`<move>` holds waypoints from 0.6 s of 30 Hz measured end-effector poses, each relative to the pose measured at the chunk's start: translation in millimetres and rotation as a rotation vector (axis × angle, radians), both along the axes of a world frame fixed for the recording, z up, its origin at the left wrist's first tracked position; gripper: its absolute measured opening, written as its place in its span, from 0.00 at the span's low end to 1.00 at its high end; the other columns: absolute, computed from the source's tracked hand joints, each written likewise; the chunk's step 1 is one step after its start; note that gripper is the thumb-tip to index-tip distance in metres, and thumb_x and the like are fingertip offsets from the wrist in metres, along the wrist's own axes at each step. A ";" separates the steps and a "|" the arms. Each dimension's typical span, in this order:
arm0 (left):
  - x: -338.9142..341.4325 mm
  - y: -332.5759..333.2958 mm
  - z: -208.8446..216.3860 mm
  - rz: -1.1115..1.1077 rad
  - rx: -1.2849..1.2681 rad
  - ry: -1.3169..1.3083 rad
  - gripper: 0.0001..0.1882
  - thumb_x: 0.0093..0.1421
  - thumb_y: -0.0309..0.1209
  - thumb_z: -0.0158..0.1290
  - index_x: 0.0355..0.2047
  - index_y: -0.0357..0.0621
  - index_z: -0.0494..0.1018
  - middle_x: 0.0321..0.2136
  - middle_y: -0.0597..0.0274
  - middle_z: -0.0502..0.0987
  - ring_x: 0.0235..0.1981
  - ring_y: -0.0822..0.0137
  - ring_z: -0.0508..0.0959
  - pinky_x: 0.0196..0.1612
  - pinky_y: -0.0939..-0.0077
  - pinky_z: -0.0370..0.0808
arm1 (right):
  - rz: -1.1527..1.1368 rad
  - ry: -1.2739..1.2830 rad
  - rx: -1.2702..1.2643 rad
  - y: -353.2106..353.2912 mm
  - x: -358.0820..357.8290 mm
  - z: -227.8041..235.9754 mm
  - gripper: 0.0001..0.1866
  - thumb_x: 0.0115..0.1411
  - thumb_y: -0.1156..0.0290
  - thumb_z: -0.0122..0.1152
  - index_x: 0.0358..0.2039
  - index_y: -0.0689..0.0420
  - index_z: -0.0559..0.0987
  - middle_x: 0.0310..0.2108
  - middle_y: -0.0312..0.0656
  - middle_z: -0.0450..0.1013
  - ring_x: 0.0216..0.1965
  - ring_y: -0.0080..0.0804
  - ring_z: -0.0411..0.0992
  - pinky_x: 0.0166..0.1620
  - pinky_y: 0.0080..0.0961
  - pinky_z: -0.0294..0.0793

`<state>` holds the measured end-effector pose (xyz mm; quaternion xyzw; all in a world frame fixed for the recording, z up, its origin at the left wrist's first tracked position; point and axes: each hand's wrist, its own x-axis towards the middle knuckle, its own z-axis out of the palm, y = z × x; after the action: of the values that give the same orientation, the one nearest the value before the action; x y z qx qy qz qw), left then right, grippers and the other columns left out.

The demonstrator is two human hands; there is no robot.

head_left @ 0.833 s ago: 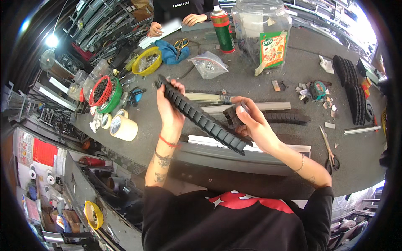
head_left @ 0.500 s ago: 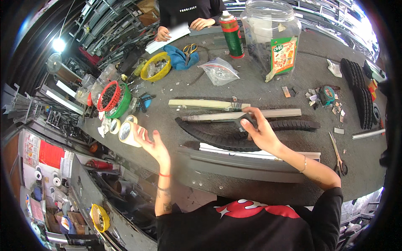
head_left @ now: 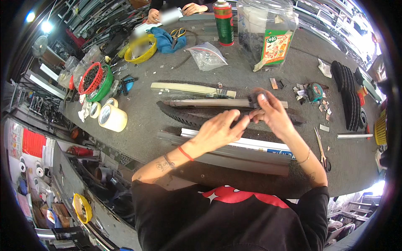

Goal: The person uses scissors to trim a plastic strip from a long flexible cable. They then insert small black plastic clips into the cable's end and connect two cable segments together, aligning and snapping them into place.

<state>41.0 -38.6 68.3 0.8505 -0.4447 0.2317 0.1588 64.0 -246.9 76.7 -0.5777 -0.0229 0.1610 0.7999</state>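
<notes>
My right hand point(head_left: 276, 115) is closed on a small black block point(head_left: 253, 99), held between thumb and fingers above the middle of the bench. Close by, my left hand point(head_left: 220, 127) reaches in palm down, its bent fingertips meeting the right hand's fingers below the block. Whatever those tips pinch is too small and blurred to make out. Beneath both hands lie a long black ribbed strip point(head_left: 180, 117), a pale flat profile point(head_left: 201, 102) and a cream bundle of strips point(head_left: 180, 87). Nearer to me rests a white rail point(head_left: 268, 145) beside a grey one point(head_left: 251, 161).
Tape rolls point(head_left: 113, 118) and red and green baskets point(head_left: 91, 79) stand left. Scissors point(head_left: 321, 150), a tape measure point(head_left: 315, 92) and black ribbed pieces point(head_left: 346, 96) lie right. A spray can point(head_left: 225, 25) and clear jar point(head_left: 247, 46) stand behind. Across the bench, another person's hands point(head_left: 193, 8) hold something white.
My left hand has swung right from beside the tape rolls to meet my right hand. The block stays in my right hand, now turned. The whole view has shifted slightly.
</notes>
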 end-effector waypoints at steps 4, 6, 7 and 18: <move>18.1 5.3 30.6 0.007 -0.172 -0.020 0.29 0.44 0.28 0.64 0.47 0.39 0.66 0.40 0.53 0.71 0.37 0.55 0.76 0.39 0.69 0.75 | -0.038 -0.269 0.000 -20.2 2.5 18.1 0.22 0.66 0.60 0.44 0.54 0.62 0.60 0.42 0.46 0.70 0.33 0.31 0.75 0.35 0.23 0.72; 22.4 7.1 43.1 0.006 -0.246 -0.056 0.29 0.42 0.25 0.65 0.46 0.35 0.68 0.37 0.52 0.75 0.37 0.55 0.76 0.41 0.69 0.74 | 0.007 -0.319 0.085 -22.8 -3.1 26.1 0.22 0.67 0.60 0.43 0.55 0.62 0.59 0.43 0.47 0.70 0.34 0.31 0.75 0.35 0.23 0.73; 22.6 7.4 49.1 0.011 -0.268 -0.095 0.30 0.43 0.27 0.64 0.48 0.37 0.68 0.37 0.54 0.75 0.36 0.56 0.76 0.38 0.69 0.74 | 0.030 -0.358 0.038 -22.5 -5.0 30.0 0.24 0.66 0.58 0.44 0.54 0.62 0.56 0.44 0.49 0.69 0.31 0.32 0.75 0.34 0.23 0.74; 14.5 10.2 100.2 -0.026 -0.234 -0.103 0.36 0.41 0.42 0.65 0.49 0.40 0.68 0.28 0.56 0.74 0.26 0.59 0.75 0.28 0.70 0.72 | -0.065 -0.866 -0.064 5.0 -14.4 50.2 0.30 0.56 0.68 0.62 0.53 0.54 0.54 0.52 0.57 0.62 0.38 0.32 0.72 0.35 0.21 0.75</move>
<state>55.6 -28.5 168.5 0.8072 -0.4332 0.3232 0.2372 49.6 -241.9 126.9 -0.6169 -0.3330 -0.1207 0.7029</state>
